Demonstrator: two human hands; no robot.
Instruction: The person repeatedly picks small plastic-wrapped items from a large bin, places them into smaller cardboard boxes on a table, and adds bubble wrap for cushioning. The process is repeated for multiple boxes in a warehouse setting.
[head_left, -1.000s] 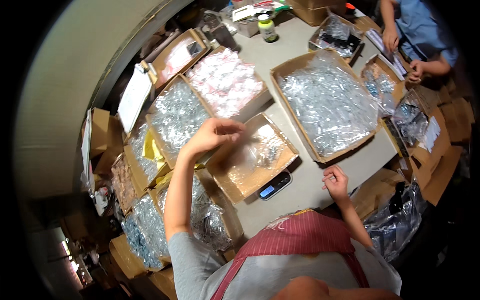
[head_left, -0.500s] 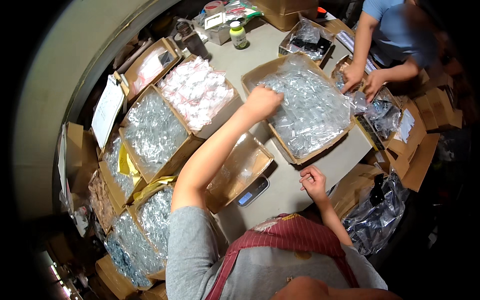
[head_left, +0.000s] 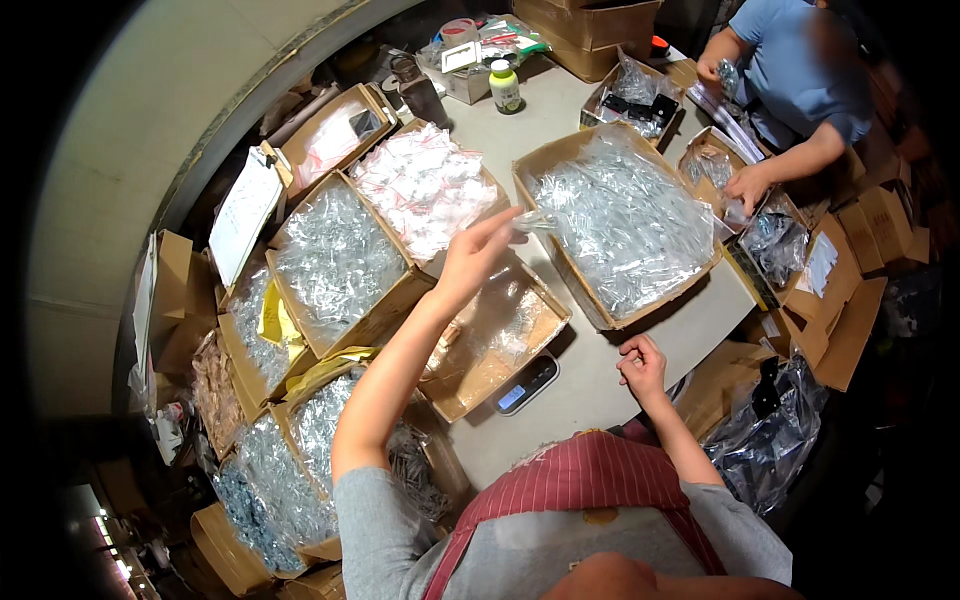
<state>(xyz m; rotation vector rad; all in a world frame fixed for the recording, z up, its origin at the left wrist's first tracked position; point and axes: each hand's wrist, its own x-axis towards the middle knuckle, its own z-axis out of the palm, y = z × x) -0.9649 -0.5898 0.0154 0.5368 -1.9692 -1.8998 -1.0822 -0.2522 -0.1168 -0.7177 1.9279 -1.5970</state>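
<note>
My left hand [head_left: 478, 258] pinches a small clear plastic bag [head_left: 533, 221] at its fingertips, by the left rim of a large cardboard box [head_left: 590, 310] filled with similar bags. Below that hand is a shallow cardboard box [head_left: 462, 398] with a few clear bags inside. A digital scale [head_left: 527, 384] sticks out from under this box's near right edge. My right hand [head_left: 642, 364] is closed, fingers curled, near the large box's front corner, and nothing shows in it.
To the left stand boxes of clear bags [head_left: 335, 255] and of white packets with red edges [head_left: 425, 185]. A yellow-green bottle [head_left: 505, 90] stands at the back. At the far right a co-worker's hand [head_left: 748, 185] works over small boxes; a black-and-clear plastic bag [head_left: 765, 440] lies below.
My left hand has come out of the large box toward the shallow box, bringing a small clear bag. More bags now show in the shallow box. A co-worker's hand has lifted away.
</note>
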